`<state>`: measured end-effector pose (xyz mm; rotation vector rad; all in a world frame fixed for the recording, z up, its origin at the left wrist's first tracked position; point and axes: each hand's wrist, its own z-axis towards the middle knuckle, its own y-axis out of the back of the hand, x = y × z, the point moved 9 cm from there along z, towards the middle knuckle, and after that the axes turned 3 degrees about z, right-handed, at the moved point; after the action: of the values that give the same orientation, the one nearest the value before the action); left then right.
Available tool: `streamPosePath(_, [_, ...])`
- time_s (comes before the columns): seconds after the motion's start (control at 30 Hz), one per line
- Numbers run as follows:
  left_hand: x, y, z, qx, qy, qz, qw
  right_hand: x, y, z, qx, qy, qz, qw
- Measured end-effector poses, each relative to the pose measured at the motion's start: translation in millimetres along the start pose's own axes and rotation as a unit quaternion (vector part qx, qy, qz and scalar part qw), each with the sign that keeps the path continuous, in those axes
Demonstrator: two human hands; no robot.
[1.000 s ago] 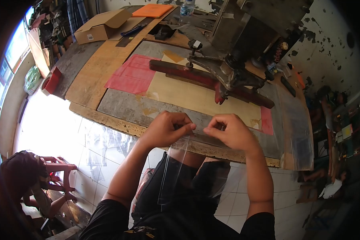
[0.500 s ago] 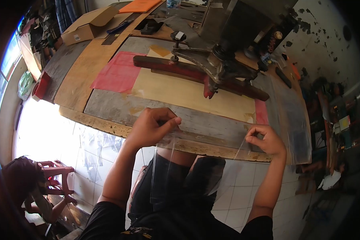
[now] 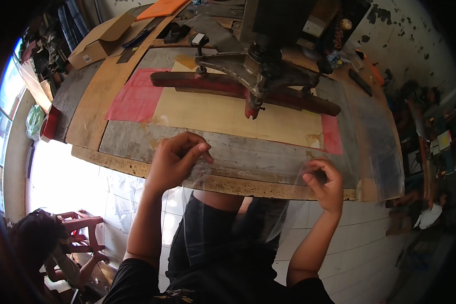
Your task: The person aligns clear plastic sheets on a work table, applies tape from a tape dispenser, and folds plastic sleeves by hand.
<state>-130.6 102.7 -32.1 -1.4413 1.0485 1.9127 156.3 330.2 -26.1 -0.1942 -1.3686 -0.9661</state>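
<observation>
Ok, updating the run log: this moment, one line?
left hand: holding clear film; right hand: at film, grip unclear; red bar: over yellow sheet

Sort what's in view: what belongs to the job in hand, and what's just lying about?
Seemingly the job: left hand, right hand, clear plastic film, dark red bar, yellow sheet, pink sheet.

Apparently lying about: cardboard box, orange flat item.

Right hand [image 3: 327,186] farther from left hand [image 3: 174,161], clear plastic [image 3: 194,223] spread wider

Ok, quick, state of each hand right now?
Left hand: closed, pinching the clear plastic sheet.
Right hand: curled beside the sheet; whether it grips it cannot be told.
</observation>
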Motion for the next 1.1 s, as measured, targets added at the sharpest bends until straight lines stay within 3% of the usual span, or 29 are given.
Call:
streamPosePath(0.07, [7, -2, -1, -0.002, -0.021, -0.092, 0.996, -4, 0, -2, -0.011, -0.004, 0.012, 1.000])
streamPosePath(0.13, [2, -1, -3, 0.025, -0.027, -0.065, 0.997, -16, 17, -7, -0.099, -0.019, 0.054, 0.993])
streamPosePath(0.27, [-9, -8, -3, 0.076, -0.030, -0.017, 0.997, -27, 37, -13, -0.182, -0.012, 0.123, 0.976])
streamPosePath(0.5, [-13, -15, -3, 0.106, -0.029, 0.038, 0.993, -23, 41, -13, -0.242, 0.013, 0.151, 0.958])
streamPosePath(0.63, [-3, -10, -5, 0.083, 0.003, -0.008, 0.996, -25, 36, -11, -0.212, 0.001, 0.135, 0.968])
streamPosePath(0.93, [2, 2, -3, 0.016, -0.023, -0.063, 0.998, -22, 26, -9, -0.184, 0.020, 0.118, 0.976])
streamPosePath(1.1, [0, 7, -2, -0.023, -0.015, -0.072, 0.997, -21, 19, -8, -0.160, -0.032, 0.052, 0.985])
